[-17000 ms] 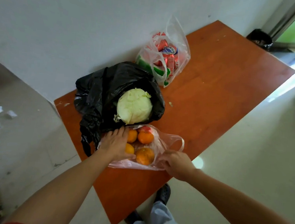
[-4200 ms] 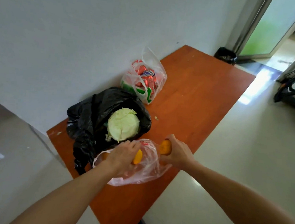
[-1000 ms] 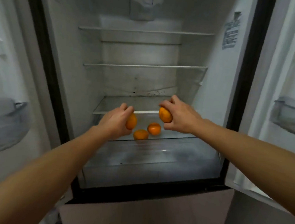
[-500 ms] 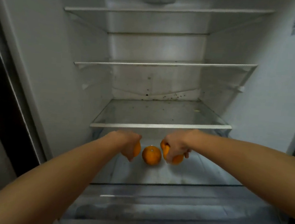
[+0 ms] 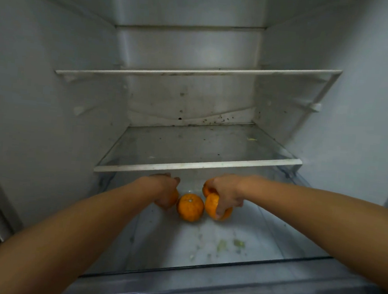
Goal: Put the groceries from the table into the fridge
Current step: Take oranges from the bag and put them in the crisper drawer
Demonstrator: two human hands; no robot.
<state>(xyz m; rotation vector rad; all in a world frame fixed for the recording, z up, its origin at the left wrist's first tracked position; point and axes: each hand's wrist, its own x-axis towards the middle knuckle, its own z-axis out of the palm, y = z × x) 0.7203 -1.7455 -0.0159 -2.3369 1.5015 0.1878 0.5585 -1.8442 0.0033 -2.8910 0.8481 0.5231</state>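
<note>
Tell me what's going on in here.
A person is loading oranges into the crisper of the fridge. The left hand holds one orange, the right hand grips a second orange. A third orange lies between them, and a fourth orange shows behind the right hand.

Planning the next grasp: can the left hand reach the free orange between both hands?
Probably yes: the free orange lies right beside the left hand, nothing between; but that hand grips another orange.
</note>
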